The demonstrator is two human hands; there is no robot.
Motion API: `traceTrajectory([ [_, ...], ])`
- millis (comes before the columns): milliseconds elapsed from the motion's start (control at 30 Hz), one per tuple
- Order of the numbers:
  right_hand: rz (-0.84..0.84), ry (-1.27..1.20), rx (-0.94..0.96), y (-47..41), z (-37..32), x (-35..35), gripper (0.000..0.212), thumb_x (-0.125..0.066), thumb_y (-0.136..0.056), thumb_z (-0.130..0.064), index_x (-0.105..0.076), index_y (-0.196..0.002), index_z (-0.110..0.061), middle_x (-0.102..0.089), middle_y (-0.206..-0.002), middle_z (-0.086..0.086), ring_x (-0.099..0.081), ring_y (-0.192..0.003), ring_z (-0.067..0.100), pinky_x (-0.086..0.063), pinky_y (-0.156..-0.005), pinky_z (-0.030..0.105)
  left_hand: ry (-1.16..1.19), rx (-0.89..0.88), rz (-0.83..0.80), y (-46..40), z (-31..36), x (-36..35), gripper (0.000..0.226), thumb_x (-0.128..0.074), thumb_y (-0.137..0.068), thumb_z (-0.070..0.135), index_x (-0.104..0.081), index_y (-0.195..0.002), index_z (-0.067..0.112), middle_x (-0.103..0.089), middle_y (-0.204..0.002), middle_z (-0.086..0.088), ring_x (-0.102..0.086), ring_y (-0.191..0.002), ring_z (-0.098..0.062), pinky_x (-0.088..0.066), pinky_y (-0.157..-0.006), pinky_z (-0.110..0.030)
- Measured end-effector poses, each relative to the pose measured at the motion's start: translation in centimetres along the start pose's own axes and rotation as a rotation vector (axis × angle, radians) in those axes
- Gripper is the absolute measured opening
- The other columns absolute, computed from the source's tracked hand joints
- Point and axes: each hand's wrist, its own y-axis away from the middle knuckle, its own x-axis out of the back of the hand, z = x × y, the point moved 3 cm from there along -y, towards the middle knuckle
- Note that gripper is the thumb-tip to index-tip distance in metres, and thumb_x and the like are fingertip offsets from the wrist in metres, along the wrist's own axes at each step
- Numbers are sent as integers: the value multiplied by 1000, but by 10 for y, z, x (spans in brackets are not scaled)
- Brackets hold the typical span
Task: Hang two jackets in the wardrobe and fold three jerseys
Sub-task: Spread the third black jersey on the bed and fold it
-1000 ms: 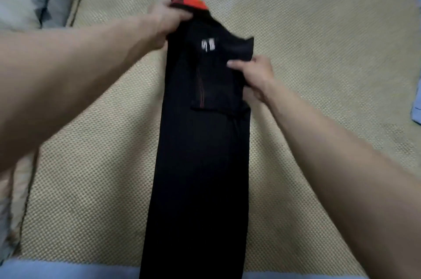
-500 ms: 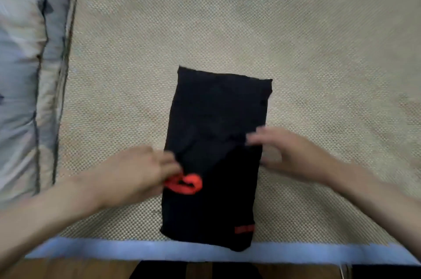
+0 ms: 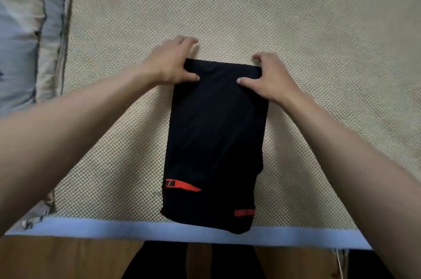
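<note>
A black jersey [image 3: 216, 132] with orange trim lies folded into a narrow rectangle on the beige woven mat [image 3: 296, 28], its near end reaching the mat's pale blue border. My left hand [image 3: 170, 64] grips the jersey's far left corner, thumb on top and fingers curled past the edge. My right hand [image 3: 266, 76] grips the far right corner the same way, thumb pressed on the cloth. Both forearms stretch out along the jersey's sides.
A grey and cream quilt [image 3: 25, 34] lies bunched along the mat's left side. The mat's blue border [image 3: 91, 228] runs along the near edge, with wooden floor [image 3: 57, 258] below it and my dark trouser legs [image 3: 193, 260] at the bottom.
The jersey went from a long strip to folded in half. Both hands then moved from its near part up to the far corners and took hold there.
</note>
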Motion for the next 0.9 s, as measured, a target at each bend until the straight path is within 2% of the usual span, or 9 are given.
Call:
traceTrajectory([
  [67,-74,109,-26,-18,-3,5,56,-82,-78,-48,-64,-120,-14,-59,-125,4,-55,-122,23,-48,-101,39,80,2,-85,-20,1,1,62,-83,-76,43,-56,-128,21,-57,-132,-4,-53,-125,-27,-44,-103,-37],
  [167,-256,-33,-5,-19,-14,19,30,-85,-79,-35,-67,-89,-13,-64,-85,-4,-63,-88,17,-49,-74,29,263,-43,-174,-19,9,13,18,-78,-85,28,-69,-97,19,-70,-105,2,-65,-104,-20,-51,-86,-27],
  [300,-186,-37,271,41,-46,43,25,-85,-78,-30,-63,-85,-19,-56,-73,-12,-51,-66,3,-43,-63,22,221,-210,-289,44,33,52,17,-80,-82,27,-64,-86,28,-63,-76,16,-63,-79,-3,-45,-72,-12],
  [467,-374,79,431,178,-36,7,34,-80,-71,-30,-49,-84,-34,-55,-74,-15,-47,-65,3,-43,-59,27,34,-389,-553,168,46,0,23,-75,-81,32,-56,-93,35,-59,-84,18,-54,-74,1,-45,-72,-21],
  [600,-804,89,160,236,-6,-54,35,-73,-85,-38,-56,-115,-34,-61,-110,-16,-56,-99,2,-50,-84,26,-279,-398,-667,229,42,-76,35,-55,-92,30,-44,-125,34,-61,-115,14,-62,-103,-9,-40,-97,-31],
  [667,-594,-21,127,232,-5,-67,33,-69,-90,-38,-59,-120,-30,-62,-115,-14,-56,-108,7,-49,-92,28,-195,-265,-586,225,40,-86,36,-55,-92,32,-46,-128,34,-59,-119,15,-61,-109,-11,-40,-97,-31],
  [767,-31,-56,198,195,-15,-73,33,-64,-91,-36,-63,-120,-22,-64,-117,-5,-55,-111,14,-46,-98,31,-14,-181,-177,195,35,-91,45,-63,-86,34,-50,-129,27,-56,-124,7,-59,-112,-19,-48,-93,-40],
  [833,6,90,204,160,-14,-83,47,-65,-89,-45,-59,-128,-18,-61,-124,0,-53,-117,19,-43,-103,36,-21,-123,-86,173,36,-95,61,-65,-86,45,-43,-139,25,-47,-139,3,-50,-125,-21,-43,-103,-42],
  [900,-143,186,177,124,-5,-88,56,-70,-84,-57,-59,-125,-21,-61,-119,-3,-55,-113,20,-46,-97,38,-69,-123,-114,147,40,-98,68,-67,-82,56,-43,-138,27,-45,-141,3,-45,-128,-22,-40,-106,-42],
])
